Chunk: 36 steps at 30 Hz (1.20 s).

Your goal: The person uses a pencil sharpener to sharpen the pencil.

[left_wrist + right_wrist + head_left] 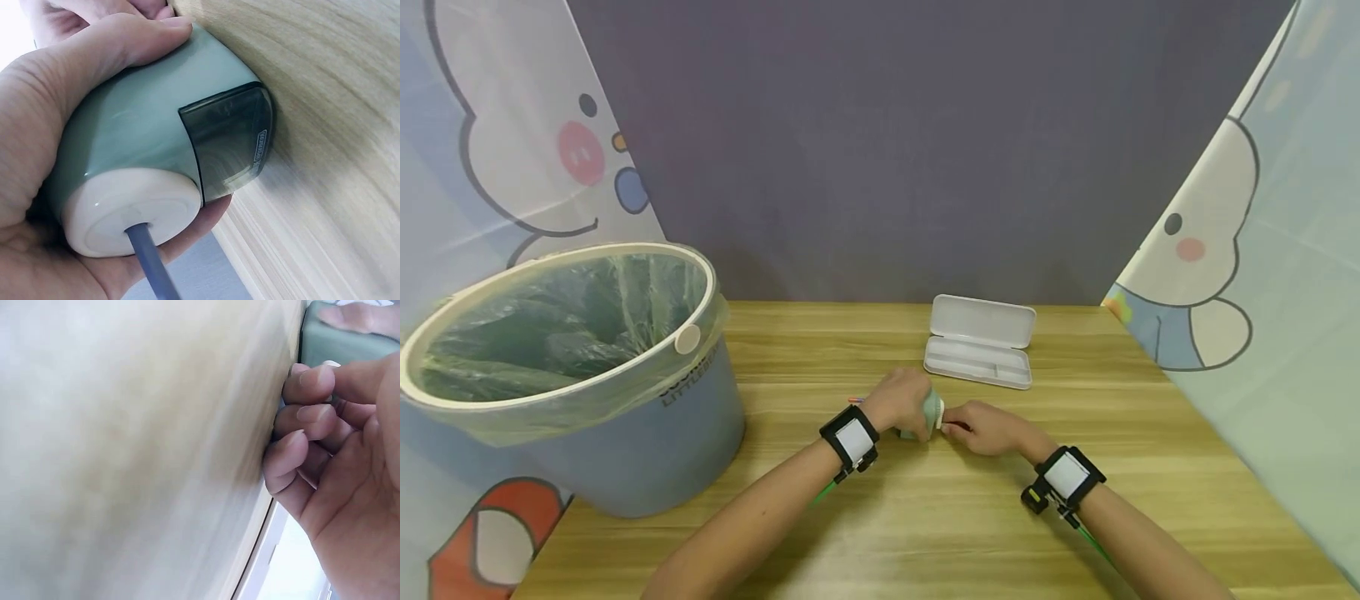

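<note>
My left hand [904, 403] grips a green pencil sharpener [144, 112] on its side against the wooden table. The sharpener has a dark see-through shavings drawer [228, 140] and a round white front. A blue-purple pencil [152, 262] is stuck into the hole in that front. At the sharpener's other end, my right hand [988, 428] pinches the small crank with thumb and forefinger, the other fingers curled. A white bit of the crank [331, 364] peeks out by the fingertips; most of it is hidden. Just beyond the left wrist, a slim orange and blue stick [856, 401] pokes out.
Behind the hands lies an open white pencil case [977, 379], its lid tilted back. A large blue bin [647, 450] with a clear liner stands at the left. A dark panel [880, 150] closes off the back of the wooden table [1112, 392], with cartoon-printed cloth on both sides.
</note>
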Available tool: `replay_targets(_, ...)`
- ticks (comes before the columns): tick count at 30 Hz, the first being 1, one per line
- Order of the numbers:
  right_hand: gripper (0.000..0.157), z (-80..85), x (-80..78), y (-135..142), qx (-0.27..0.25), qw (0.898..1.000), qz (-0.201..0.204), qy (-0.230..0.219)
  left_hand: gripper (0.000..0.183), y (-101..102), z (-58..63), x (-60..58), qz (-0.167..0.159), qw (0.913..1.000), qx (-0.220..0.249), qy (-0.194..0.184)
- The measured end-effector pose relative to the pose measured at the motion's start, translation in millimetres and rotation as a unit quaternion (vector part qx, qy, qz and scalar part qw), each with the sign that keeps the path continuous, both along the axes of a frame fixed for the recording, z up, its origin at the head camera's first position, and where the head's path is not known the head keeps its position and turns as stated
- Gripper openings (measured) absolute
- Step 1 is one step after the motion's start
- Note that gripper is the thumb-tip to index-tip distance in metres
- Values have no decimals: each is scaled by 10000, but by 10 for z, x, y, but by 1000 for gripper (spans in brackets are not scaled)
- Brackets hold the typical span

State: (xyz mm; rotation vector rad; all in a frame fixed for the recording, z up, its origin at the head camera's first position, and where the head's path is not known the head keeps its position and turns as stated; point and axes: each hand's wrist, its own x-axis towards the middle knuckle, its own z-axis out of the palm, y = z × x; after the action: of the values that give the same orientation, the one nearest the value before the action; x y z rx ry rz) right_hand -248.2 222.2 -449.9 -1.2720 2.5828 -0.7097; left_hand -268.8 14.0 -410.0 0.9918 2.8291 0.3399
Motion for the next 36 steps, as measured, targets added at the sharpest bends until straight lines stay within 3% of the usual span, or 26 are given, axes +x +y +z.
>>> replay_targets(12,23,55,159,10,-368,9983,1,-459,36,50,16,12,136,9999,-27,-103)
replay_targets(23,24,103,215,-17,-403,9990,41,-170,39,20,25,40,356,9993,-29,-116)
replay_targets(36,23,199,273,-5,-463,9987,-80,-171,39,15,27,55,345,9994,-53,-49)
